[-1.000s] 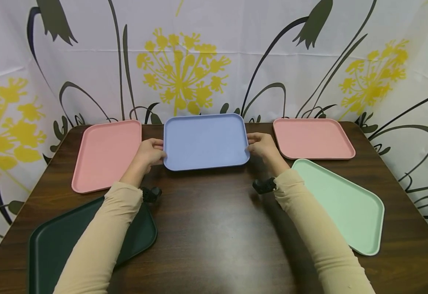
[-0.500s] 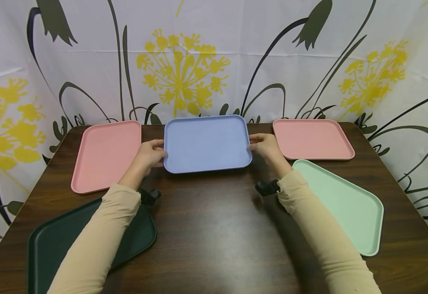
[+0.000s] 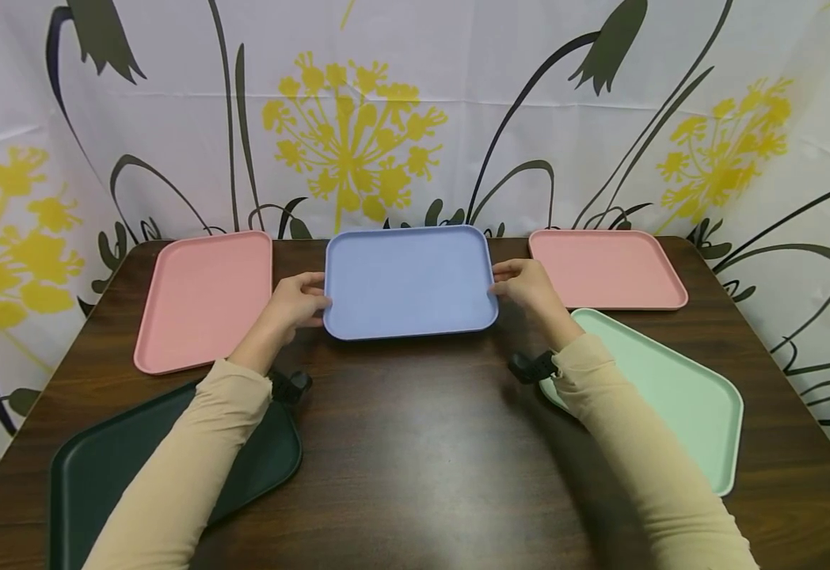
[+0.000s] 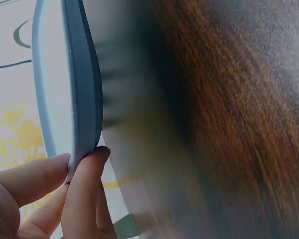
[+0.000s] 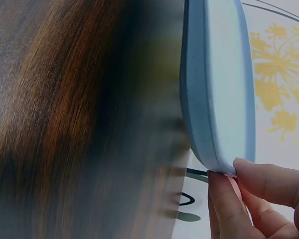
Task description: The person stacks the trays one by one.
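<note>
A blue rectangular tray [image 3: 409, 281] is held level near the far edge of the table, raised a little above the wood. At its left short side my left hand [image 3: 292, 305] pinches the rim, thumb on the upper side and fingers beneath. My right hand [image 3: 529, 285] grips the opposite short side in the same way. In the left wrist view, thumb and fingers meet on the rim of the blue tray [image 4: 84, 84]. The right wrist view shows the blue tray [image 5: 197, 84] apart from the tabletop, pinched at its end.
Pink trays lie at the back left [image 3: 208, 301] and back right [image 3: 607, 269]. A dark green tray [image 3: 265, 451] is partly under my left forearm, and a mint green tray [image 3: 679, 396] partly under my right. A flower-printed curtain [image 3: 415, 182] hangs behind the wooden table [image 3: 401, 475].
Both hands have shifted the blue tray slightly to the right and a little nearer to me. The pinch at both ends is unchanged, and the other trays have stayed put.
</note>
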Demonstrator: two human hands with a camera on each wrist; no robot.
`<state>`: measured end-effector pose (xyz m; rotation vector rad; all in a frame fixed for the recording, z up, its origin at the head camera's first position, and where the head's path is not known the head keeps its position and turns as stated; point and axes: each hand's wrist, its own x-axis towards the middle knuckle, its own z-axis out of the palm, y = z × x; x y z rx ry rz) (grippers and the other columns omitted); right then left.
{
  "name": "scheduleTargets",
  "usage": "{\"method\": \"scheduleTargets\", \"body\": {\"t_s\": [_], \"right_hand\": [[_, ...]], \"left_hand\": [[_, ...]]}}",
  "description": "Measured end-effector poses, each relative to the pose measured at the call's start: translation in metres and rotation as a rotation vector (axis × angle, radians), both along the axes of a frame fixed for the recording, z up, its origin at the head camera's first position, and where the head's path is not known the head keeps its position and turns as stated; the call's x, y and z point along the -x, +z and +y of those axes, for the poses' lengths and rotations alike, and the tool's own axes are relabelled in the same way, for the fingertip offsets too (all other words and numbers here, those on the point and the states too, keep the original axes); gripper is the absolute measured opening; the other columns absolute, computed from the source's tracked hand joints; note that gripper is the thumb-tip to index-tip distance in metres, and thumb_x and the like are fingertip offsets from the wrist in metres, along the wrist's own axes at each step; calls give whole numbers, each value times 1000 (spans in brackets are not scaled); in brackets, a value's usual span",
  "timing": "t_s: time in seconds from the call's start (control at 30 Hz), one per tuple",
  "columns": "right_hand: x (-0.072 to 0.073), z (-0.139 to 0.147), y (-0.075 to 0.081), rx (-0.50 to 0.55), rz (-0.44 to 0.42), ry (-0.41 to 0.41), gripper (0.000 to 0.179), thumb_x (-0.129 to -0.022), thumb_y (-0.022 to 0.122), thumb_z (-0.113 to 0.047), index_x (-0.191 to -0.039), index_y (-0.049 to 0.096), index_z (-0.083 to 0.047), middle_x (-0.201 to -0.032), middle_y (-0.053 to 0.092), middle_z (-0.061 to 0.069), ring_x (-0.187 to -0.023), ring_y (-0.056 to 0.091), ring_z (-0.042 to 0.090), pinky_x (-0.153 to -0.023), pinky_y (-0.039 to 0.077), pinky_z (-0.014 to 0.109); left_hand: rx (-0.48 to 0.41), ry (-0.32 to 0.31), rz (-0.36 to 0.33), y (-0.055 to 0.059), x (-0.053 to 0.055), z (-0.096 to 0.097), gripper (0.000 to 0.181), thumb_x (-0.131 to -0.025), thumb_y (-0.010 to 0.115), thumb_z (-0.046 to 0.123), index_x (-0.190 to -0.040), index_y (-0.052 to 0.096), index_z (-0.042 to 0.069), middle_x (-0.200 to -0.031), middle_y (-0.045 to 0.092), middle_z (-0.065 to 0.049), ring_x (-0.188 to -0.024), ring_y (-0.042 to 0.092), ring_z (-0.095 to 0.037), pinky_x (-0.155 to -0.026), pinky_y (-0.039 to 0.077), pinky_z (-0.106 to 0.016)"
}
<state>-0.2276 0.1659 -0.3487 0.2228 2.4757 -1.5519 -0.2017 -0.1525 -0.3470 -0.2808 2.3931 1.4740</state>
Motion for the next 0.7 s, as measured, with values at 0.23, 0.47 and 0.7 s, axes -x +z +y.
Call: {"method": "scheduleTargets", "body": {"t_s": [0.23,0.47,0.7], "right_hand": [[-6,5,5,-8,-7,41,43,-84,61,8,-125,53,14,-121,59,31,-74,59,6,-93,55,41],[-11,11,6,-11,-16,72,43,-82,63,9,-123,52,16,-107,60,24,-65,55,0,-78,60,26],[-15,15,2,-34,-30,94,44,-82,63,9,-125,51,15,-105,59,20,-68,54,1,-75,59,23]], "left_hand": [[-2,-9,0,0,-1,4,55,-96,49,2,-148,31,1,-142,44,-25,-111,55,-27,-90,57,-36],[-16,-32,6,1,-5,6,55,-95,48,0,-147,30,-2,-143,45,-25,-116,54,-30,-94,54,-41],[-22,-44,-2,-1,-7,7,56,-93,51,-3,-145,32,-6,-140,46,-27,-116,53,-30,-97,52,-43]]}}
